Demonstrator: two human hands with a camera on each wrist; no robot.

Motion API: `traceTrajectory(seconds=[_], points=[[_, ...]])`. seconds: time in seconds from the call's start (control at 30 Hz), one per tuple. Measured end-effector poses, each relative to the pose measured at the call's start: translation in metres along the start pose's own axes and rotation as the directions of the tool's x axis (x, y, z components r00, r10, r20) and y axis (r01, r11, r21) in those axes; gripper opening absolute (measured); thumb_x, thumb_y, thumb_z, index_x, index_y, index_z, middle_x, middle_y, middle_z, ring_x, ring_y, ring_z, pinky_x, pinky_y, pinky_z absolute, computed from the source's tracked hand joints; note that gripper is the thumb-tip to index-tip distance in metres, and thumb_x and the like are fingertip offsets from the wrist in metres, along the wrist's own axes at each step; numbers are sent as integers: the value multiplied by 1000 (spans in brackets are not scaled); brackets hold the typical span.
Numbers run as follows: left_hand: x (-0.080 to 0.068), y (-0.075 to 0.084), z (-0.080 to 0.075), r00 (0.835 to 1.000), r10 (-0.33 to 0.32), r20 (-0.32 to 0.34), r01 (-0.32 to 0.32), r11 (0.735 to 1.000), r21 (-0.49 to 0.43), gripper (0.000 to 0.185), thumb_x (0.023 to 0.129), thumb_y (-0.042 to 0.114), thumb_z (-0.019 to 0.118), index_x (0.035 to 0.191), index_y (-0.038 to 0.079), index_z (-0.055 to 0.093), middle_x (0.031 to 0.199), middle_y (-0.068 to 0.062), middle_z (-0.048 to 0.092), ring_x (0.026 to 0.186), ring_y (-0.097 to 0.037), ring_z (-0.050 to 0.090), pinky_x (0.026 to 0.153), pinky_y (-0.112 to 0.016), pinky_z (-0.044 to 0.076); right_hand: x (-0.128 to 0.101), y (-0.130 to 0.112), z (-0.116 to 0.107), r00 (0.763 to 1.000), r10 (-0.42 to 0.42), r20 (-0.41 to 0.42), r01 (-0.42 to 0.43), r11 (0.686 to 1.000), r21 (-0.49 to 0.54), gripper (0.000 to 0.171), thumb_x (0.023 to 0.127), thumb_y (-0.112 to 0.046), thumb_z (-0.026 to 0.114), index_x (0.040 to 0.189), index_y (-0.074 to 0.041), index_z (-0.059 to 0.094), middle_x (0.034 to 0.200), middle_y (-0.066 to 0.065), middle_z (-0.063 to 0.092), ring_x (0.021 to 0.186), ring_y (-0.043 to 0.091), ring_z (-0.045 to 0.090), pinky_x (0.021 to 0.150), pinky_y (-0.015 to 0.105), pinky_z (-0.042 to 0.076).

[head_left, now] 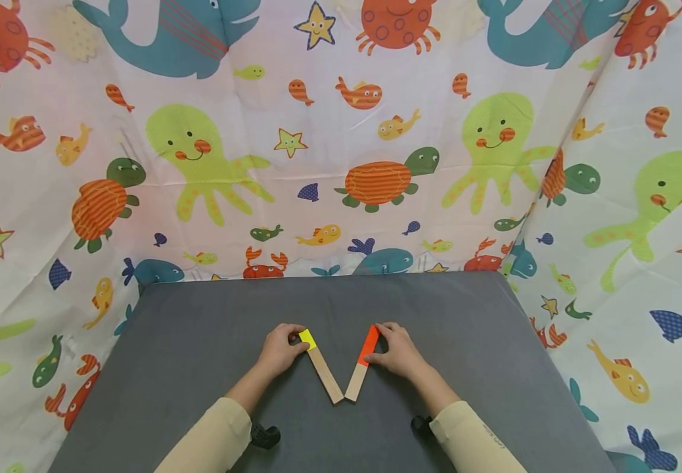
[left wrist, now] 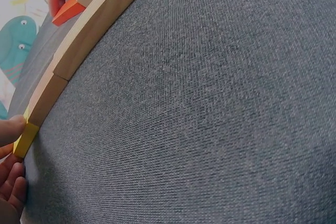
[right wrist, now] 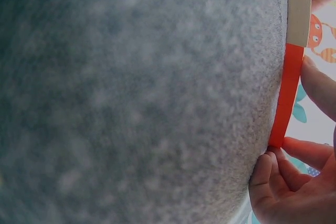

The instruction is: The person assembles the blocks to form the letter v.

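Wooden blocks lie on the grey cloth in a V whose point faces the person. Its left arm has a yellow block [head_left: 307,339] at the far end and plain wood blocks [head_left: 326,376] below; a joint between two plain pieces shows in the left wrist view. An orange block [head_left: 368,344] and a plain wood block [head_left: 356,383] make up the right arm. My left hand [head_left: 280,349] pinches the yellow block between thumb and fingers. The orange block is held by my right hand [head_left: 399,351], thumb on its side and fingertips at its far end [right wrist: 278,140].
A grey cloth [head_left: 228,309] covers the table. Behind and beside it hangs a white curtain [head_left: 329,144] printed with sea animals. Dark straps [head_left: 265,436] show at the wrists below the beige sleeves [head_left: 211,437].
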State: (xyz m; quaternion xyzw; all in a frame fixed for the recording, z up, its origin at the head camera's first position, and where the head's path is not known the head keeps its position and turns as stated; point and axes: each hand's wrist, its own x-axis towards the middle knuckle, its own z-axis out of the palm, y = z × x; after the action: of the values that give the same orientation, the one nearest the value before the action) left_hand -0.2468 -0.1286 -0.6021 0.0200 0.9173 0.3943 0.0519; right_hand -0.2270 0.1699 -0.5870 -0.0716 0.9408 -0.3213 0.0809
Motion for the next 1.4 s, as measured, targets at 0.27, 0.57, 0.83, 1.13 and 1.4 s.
traceTrajectory(seconds=[0.27,0.57,0.83,1.13,1.4], points=[[-1,-1,1,1000,9,-4,-9,1000,-1,39,87,21,81,123,10,71,112,-6,65,97,-21,56,89,-41,51,1,1,0,1000,-8,-2,8,1000,5,83,81,-34,86,148,-3,48,146,16,48,132,35,46,109,52,42],[-5,0,3,999,37,-16,-37,999,-7,40,90,24,77,126,9,68,114,-7,63,95,-19,55,84,-39,49,-1,5,-2,1000,-22,-1,22,1000,4,83,81,-37,85,149,-5,48,146,16,49,133,35,46,110,53,42],[-12,-4,0,997,65,-37,-66,997,-40,40,92,23,75,129,9,66,114,-7,63,96,-19,57,86,-39,50,-4,12,-8,999,-40,-24,42,998,53,84,82,-42,84,151,-10,46,141,14,53,123,30,57,103,50,48],[-31,-9,-20,989,130,-76,-127,991,47,52,92,27,74,139,10,59,118,-7,65,105,-23,60,92,-49,50,-20,13,-35,991,-101,-82,105,994,37,74,87,-37,80,148,-9,50,141,15,54,120,35,59,100,53,49],[-54,-18,-63,983,154,-96,-139,979,146,59,92,30,74,145,12,52,129,-14,62,117,-31,57,97,-54,49,-45,12,-74,976,-169,-138,161,985,-63,71,88,-39,78,147,-10,51,143,18,53,131,39,52,104,59,45]])
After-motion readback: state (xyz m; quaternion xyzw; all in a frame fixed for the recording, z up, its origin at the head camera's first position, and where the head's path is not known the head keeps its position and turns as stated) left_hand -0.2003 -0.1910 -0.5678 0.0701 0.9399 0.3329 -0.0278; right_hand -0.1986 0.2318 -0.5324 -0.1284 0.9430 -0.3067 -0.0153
